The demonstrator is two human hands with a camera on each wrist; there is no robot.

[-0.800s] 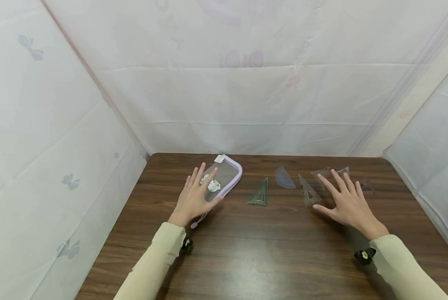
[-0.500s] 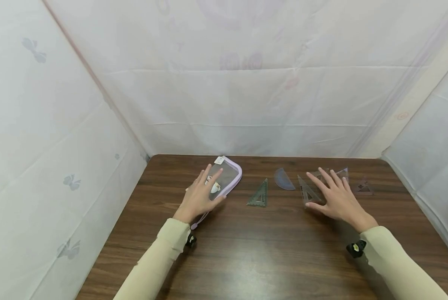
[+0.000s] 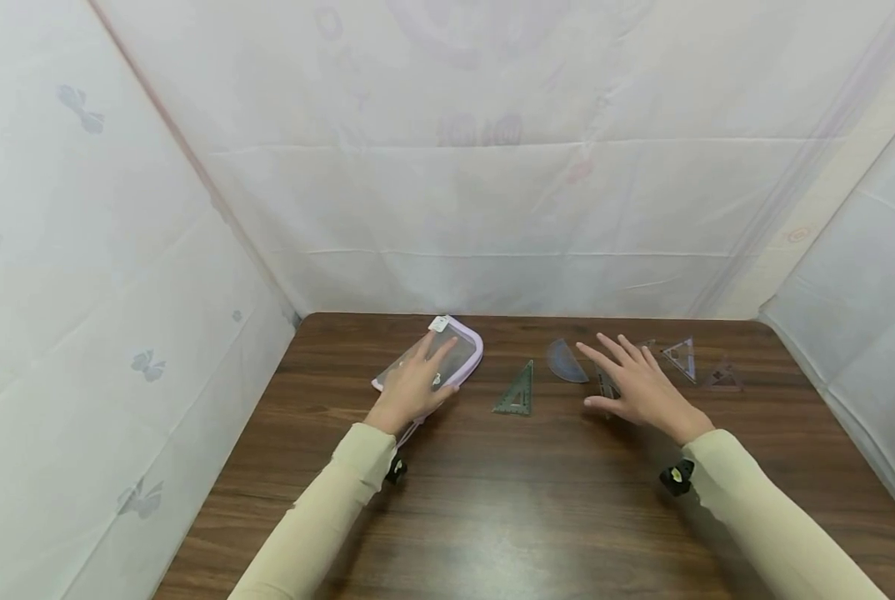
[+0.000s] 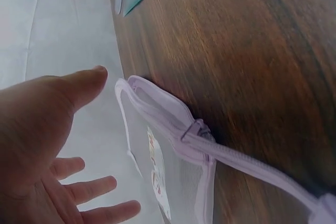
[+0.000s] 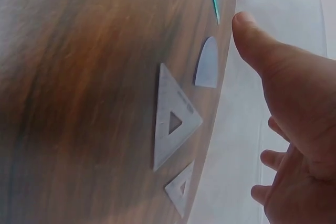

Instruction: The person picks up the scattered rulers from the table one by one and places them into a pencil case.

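Progress: nothing lifted yet; every piece lies flat on the surface [image 3: 537, 500], and any gathering is, by my judgement, all still to do.
Left hand [image 3: 410, 387]: fingers straight and spread, hovering just over the near end of the pencil pouch [image 3: 458, 354]; grip apart, holding nothing.
Right hand [image 3: 638, 387]: fingers spread above the clear set square [image 5: 170, 116]; grip apart, no contact I can confirm.
Pencil pouch: flat, translucent mesh with lilac zip edging, a small cartoon print and a white tag at its far corner; zip appears closed.
Rulers: green set square [image 3: 517, 392] between my hands; bluish protractor [image 3: 565, 361] beyond it; small clear triangle [image 3: 680, 357] and a darker one [image 3: 723, 377] further right.
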